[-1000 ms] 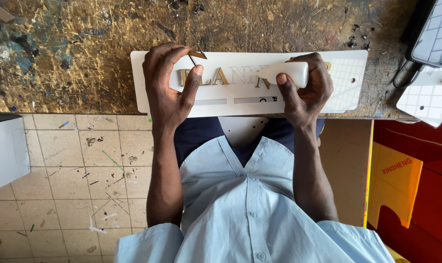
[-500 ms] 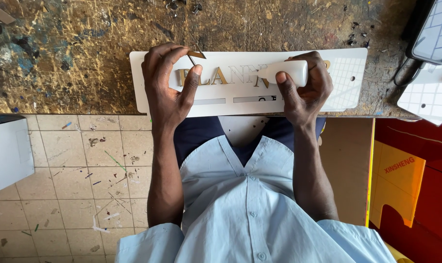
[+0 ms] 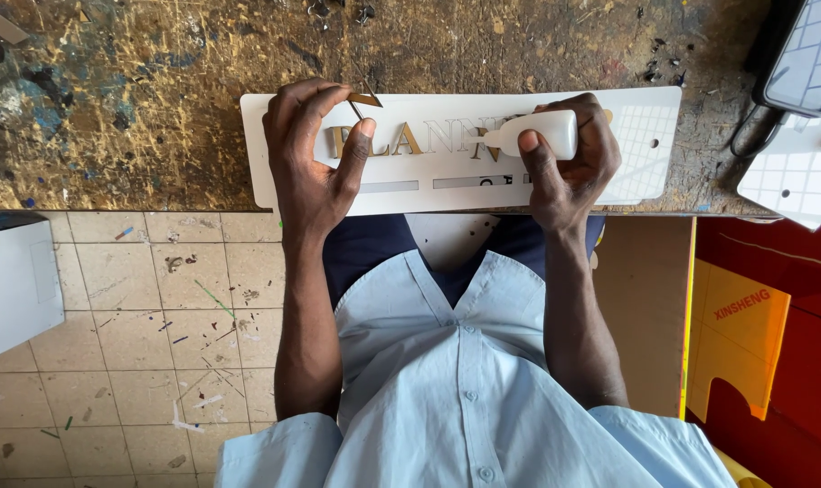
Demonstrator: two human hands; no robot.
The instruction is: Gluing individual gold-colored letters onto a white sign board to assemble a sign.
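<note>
A long white sign plate (image 3: 646, 145) lies at the near edge of a worn, paint-stained workbench (image 3: 157, 90). A row of gold letters (image 3: 410, 140) is set along it. My left hand (image 3: 316, 158) pinches a small gold letter piece (image 3: 363, 101) above the plate's left part, thumb resting by the first letters. My right hand (image 3: 573, 163) grips a small white glue bottle (image 3: 542, 133), lying sideways with its nozzle pointing left over the middle letters.
A white grid-patterned sheet (image 3: 795, 172) and a dark-framed panel (image 3: 813, 59) with a black cable lie at the bench's right end. Below are a tiled floor with scraps (image 3: 157, 316), a white box (image 3: 13, 285) at left, and red and yellow boards (image 3: 745, 334) at right.
The glue bottle's nozzle has shifted slightly left toward the middle letters. My left hand stays in place holding the gold piece.
</note>
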